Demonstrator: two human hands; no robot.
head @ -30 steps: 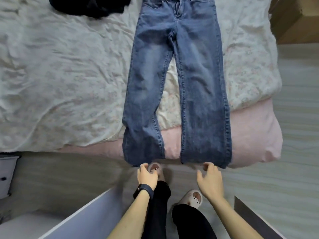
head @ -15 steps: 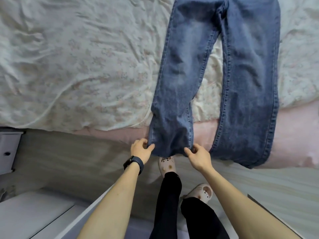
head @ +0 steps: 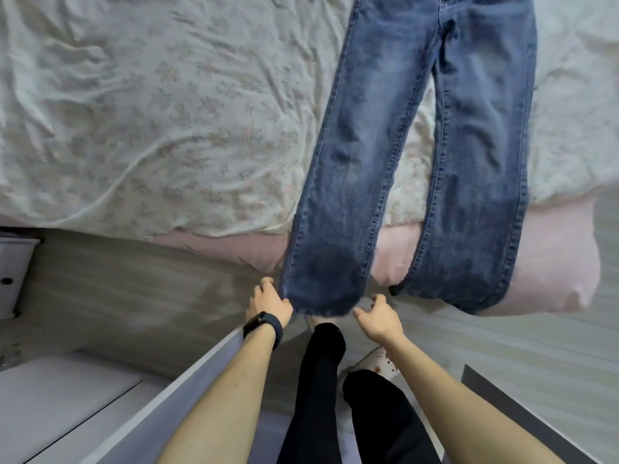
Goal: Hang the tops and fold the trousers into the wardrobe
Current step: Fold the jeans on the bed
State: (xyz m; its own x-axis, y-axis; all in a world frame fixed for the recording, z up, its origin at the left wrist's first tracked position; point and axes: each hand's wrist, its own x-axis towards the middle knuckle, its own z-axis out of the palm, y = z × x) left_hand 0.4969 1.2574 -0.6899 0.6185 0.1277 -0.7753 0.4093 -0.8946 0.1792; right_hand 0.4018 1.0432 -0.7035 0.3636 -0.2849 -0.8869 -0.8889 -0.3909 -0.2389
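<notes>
head view: blue jeans [head: 418, 145] lie flat on the bed [head: 134, 112].
the left hand [head: 269, 303] pinches one corner of a leg's bottom edge. the right hand [head: 380, 318] is loose and spread, just beside the other corner, holding nothing. both leg ends hang over the bed's edge.

Bed [head: 552, 262], pink-sheeted, carries a crumpled floral cover [head: 150, 112] beyond the fingers. Blue jeans [head: 418, 145] lie flat on the cover. One leg overhangs the bed edge, its hem between the left fingers [head: 266, 284] and the right fingers [head: 378, 299].
</notes>
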